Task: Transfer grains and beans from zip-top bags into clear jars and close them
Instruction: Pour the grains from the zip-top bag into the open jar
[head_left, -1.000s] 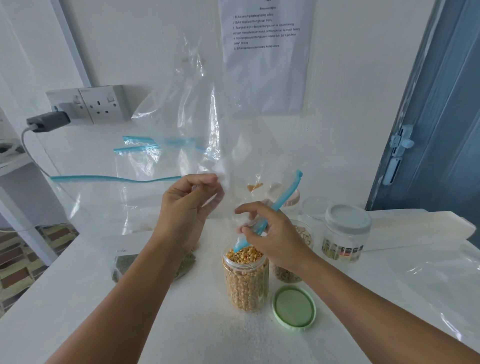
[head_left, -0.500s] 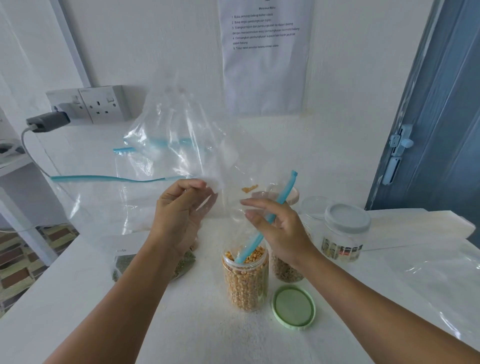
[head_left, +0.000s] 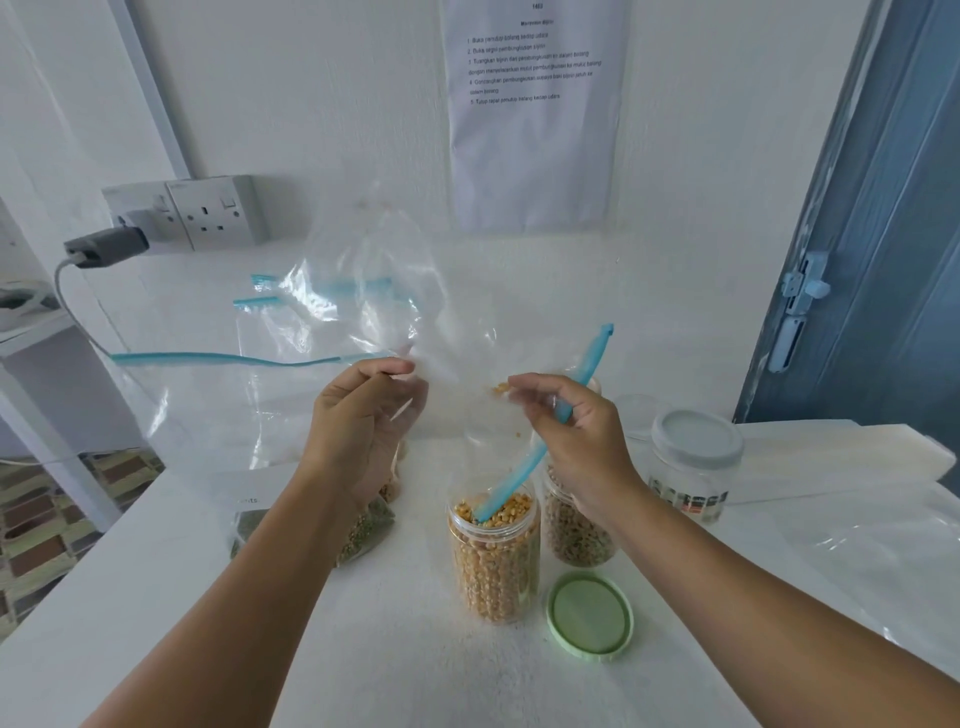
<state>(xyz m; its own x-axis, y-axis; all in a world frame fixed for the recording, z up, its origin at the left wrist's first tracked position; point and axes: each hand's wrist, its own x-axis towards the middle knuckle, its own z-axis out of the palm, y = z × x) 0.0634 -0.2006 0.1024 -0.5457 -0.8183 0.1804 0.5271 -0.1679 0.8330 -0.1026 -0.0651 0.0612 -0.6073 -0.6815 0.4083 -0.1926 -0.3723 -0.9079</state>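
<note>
Clear plastic zip-top bag (head_left: 374, 291), nearly empty, is pinched by the left hand (head_left: 358, 415) and right hand (head_left: 571, 431) above an open jar (head_left: 493, 551) full of yellow grain, its blue zip strip (head_left: 535, 447) dipping inside, apparently to shake the last kernels out.

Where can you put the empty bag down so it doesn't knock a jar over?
Bare table lies in front of the corn jar, between the forearms. Another bare strip runs behind the hands, below the wall socket. It is crowded around the corn jar: the green lid, a second jar and a lidded jar cluster there.
</note>
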